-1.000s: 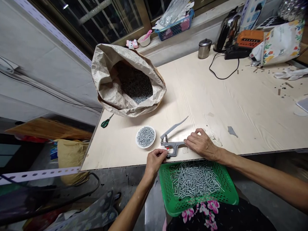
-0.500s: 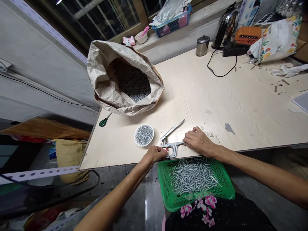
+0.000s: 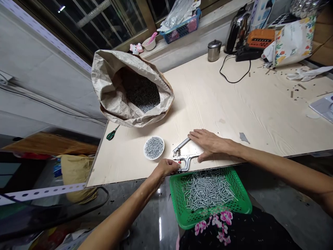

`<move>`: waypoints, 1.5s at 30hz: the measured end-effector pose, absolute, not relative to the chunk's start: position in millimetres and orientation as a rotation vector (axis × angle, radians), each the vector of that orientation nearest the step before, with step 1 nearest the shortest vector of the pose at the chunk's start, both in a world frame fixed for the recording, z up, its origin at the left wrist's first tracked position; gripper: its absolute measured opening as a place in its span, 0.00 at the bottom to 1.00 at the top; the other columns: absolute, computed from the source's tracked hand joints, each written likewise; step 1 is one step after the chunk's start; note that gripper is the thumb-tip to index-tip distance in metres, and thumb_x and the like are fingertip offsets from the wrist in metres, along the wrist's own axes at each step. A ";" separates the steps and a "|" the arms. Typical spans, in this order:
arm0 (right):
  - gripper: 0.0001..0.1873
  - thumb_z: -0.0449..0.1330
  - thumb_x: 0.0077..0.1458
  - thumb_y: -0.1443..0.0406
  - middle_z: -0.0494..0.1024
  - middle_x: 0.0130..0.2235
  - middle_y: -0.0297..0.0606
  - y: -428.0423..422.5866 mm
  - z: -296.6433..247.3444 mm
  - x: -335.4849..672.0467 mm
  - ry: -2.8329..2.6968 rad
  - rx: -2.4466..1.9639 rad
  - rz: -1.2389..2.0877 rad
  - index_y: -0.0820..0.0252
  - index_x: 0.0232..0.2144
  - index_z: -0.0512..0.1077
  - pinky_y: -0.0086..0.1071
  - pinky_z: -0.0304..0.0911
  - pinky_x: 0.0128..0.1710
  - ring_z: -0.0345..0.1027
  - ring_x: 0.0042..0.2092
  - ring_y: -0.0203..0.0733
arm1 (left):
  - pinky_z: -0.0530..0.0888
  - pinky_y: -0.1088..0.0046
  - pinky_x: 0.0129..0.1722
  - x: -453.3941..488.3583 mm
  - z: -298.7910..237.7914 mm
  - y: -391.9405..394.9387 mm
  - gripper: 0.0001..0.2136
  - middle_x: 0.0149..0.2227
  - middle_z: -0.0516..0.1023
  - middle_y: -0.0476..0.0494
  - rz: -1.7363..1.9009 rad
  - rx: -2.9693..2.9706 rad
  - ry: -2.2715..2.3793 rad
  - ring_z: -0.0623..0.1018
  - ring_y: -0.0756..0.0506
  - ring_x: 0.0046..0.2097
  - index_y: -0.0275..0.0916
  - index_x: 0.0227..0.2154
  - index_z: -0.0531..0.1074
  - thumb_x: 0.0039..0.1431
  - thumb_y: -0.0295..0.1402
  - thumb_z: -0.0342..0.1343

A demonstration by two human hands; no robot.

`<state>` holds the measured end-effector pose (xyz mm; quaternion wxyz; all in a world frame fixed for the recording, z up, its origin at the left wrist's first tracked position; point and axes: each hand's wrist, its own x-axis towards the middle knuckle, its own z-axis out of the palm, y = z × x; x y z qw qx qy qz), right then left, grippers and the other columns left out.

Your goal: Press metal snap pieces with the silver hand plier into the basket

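Grey snap-fastener pliers lie at the table's front edge, with their handles spread apart. My right hand spans both handles, its fingers over the upper handle's end and its thumb by the lower one. At the jaws, the fingertips of my left hand are pinched together; whatever small piece they hold is hidden. A white bowl of tiny silvery metal pieces stands just beyond my left hand. Below the edge, a green basket on the lap holds a heap of slim, silvery, spring-like pieces.
A large open sack with dark metal pieces stands at the table's back left. Green-handled scissors lie by the left edge. A lidded metal canister, an electric kettle and an orange box stand at the back right.
My right hand has shifted from the lower handle's end to reach across both handles, its fingers now on the upper one. My left hand stays at the jaws. The view has shifted slightly.
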<state>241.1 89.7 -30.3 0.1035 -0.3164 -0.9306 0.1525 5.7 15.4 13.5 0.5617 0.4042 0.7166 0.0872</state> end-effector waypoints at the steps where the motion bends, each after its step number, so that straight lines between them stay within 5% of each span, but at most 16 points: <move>1: 0.54 0.69 0.32 0.43 0.64 0.56 0.54 87.9 -28.5 241.7 -2.725 -0.933 0.462 0.64 0.57 0.60 0.48 0.57 0.51 0.55 0.56 0.60 | 0.56 0.76 0.21 5.5 13.8 15.7 0.15 0.13 0.66 0.52 0.203 0.954 1.686 0.61 0.53 0.19 0.35 0.14 0.71 0.30 0.42 0.66; 6: 0.34 0.71 0.37 0.51 0.70 0.43 0.46 77.0 -11.4 241.0 -2.718 -1.057 0.426 0.64 0.43 0.68 0.40 0.59 0.38 0.61 0.44 0.51 | 0.57 0.76 0.22 2.2 14.7 16.1 0.16 0.14 0.67 0.52 0.190 0.975 1.654 0.62 0.53 0.19 0.35 0.16 0.71 0.33 0.44 0.66; 10: 0.22 0.68 0.44 0.52 0.72 0.38 0.42 69.3 -6.0 237.1 -2.734 -1.112 0.303 0.60 0.35 0.68 0.40 0.53 0.38 0.61 0.41 0.49 | 0.61 0.73 0.24 10.3 22.2 11.2 0.14 0.18 0.69 0.48 0.068 1.292 1.796 0.67 0.49 0.23 0.36 0.17 0.71 0.46 0.41 0.61; 13: 0.20 0.67 0.46 0.53 0.72 0.39 0.42 65.8 -5.9 236.5 -2.718 -1.102 0.288 0.60 0.35 0.68 0.39 0.52 0.39 0.61 0.41 0.48 | 0.69 0.66 0.36 29.4 25.7 11.0 0.11 0.34 0.76 0.40 0.157 1.945 1.895 0.73 0.41 0.39 0.35 0.33 0.75 0.52 0.39 0.60; 15: 0.22 0.68 0.45 0.53 0.71 0.40 0.43 64.9 -5.5 238.7 -2.716 -1.101 0.316 0.61 0.38 0.68 0.40 0.53 0.40 0.61 0.42 0.48 | 0.68 0.60 0.46 42.9 22.0 17.3 0.20 0.46 0.73 0.36 0.224 2.309 1.711 0.69 0.38 0.50 0.36 0.47 0.69 0.53 0.38 0.60; 19: 0.29 0.70 0.42 0.54 0.70 0.42 0.43 63.1 -2.6 251.2 -2.686 -1.095 0.416 0.61 0.43 0.67 0.40 0.56 0.39 0.60 0.42 0.49 | 0.68 0.58 0.50 56.1 8.2 41.1 0.29 0.54 0.68 0.35 0.079 2.531 1.322 0.67 0.39 0.51 0.39 0.58 0.57 0.55 0.38 0.59; 22: 0.26 0.69 0.44 0.58 0.69 0.42 0.43 58.7 -3.1 259.2 -2.632 -1.103 0.455 0.60 0.44 0.66 0.38 0.58 0.38 0.60 0.41 0.47 | 0.69 0.60 0.47 57.8 6.3 53.8 0.30 0.48 0.71 0.37 -0.045 2.559 1.256 0.69 0.39 0.48 0.38 0.57 0.59 0.53 0.40 0.60; 27: 0.04 0.60 0.57 0.66 0.70 0.35 0.40 52.3 -19.3 249.1 -2.635 -1.116 0.347 0.61 0.32 0.68 0.35 0.58 0.36 0.61 0.37 0.42 | 0.69 0.64 0.42 64.9 10.5 53.4 0.08 0.36 0.73 0.41 -0.052 2.512 1.283 0.70 0.42 0.42 0.37 0.38 0.72 0.59 0.35 0.55; 30: 0.08 0.55 0.60 0.67 0.70 0.32 0.39 54.9 -27.2 241.6 -2.670 -1.113 0.307 0.60 0.28 0.68 0.35 0.58 0.35 0.61 0.35 0.41 | 0.70 0.64 0.41 67.7 7.7 50.2 0.06 0.33 0.73 0.42 0.017 2.448 1.347 0.71 0.42 0.41 0.37 0.31 0.73 0.60 0.32 0.53; 33: 0.05 0.60 0.57 0.64 0.71 0.35 0.40 66.2 -24.2 247.4 -2.682 -1.098 0.375 0.60 0.31 0.69 0.34 0.58 0.34 0.62 0.37 0.42 | 0.71 0.62 0.42 65.1 4.0 42.8 0.06 0.36 0.74 0.41 0.035 2.474 1.407 0.72 0.41 0.43 0.38 0.37 0.73 0.60 0.33 0.54; 37: 0.22 0.64 0.52 0.52 0.72 0.39 0.42 87.3 -15.7 265.3 -2.737 -1.020 0.557 0.60 0.43 0.70 0.34 0.59 0.33 0.63 0.40 0.45 | 0.68 0.52 0.53 61.8 -1.7 15.4 0.17 0.55 0.68 0.35 0.288 2.591 1.406 0.67 0.38 0.56 0.40 0.51 0.65 0.59 0.31 0.55; 41: 0.05 0.57 0.59 0.65 0.72 0.38 0.40 98.1 -20.8 263.4 -2.664 -1.064 0.372 0.58 0.38 0.72 0.34 0.56 0.35 0.63 0.38 0.42 | 0.65 0.48 0.57 74.8 -14.7 -16.6 0.13 0.60 0.64 0.34 0.446 2.595 1.358 0.61 0.35 0.62 0.39 0.50 0.66 0.62 0.32 0.51; 45: 0.06 0.55 0.60 0.69 0.73 0.35 0.38 101.5 -29.1 247.1 -2.611 -1.124 0.162 0.60 0.32 0.72 0.34 0.53 0.36 0.61 0.38 0.42 | 0.66 0.51 0.57 90.5 -23.6 -30.2 0.12 0.54 0.70 0.35 0.487 2.460 1.358 0.69 0.39 0.56 0.37 0.48 0.68 0.64 0.33 0.47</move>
